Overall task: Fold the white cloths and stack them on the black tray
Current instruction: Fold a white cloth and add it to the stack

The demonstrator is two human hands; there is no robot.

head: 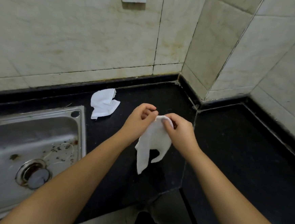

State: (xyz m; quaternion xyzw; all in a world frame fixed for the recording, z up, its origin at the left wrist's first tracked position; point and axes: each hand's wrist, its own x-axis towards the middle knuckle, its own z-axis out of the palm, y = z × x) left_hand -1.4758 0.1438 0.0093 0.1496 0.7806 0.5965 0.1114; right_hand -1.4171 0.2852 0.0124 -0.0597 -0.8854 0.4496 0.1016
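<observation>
Your left hand [139,119] and right hand [178,130]: fingertips pinched on white cloth [154,140] top edge, rest hanging below; second cloth [104,103] crumpled on counter [229,144].

- both hands, left hand [139,119] and right hand [178,130], pinch the top edge of a limp white cloth [154,144], right of the stainless steel sink [30,138]
- second crumpled white cloth [104,103] lies on the black stone countertop [237,154], just behind the sink's right corner
</observation>
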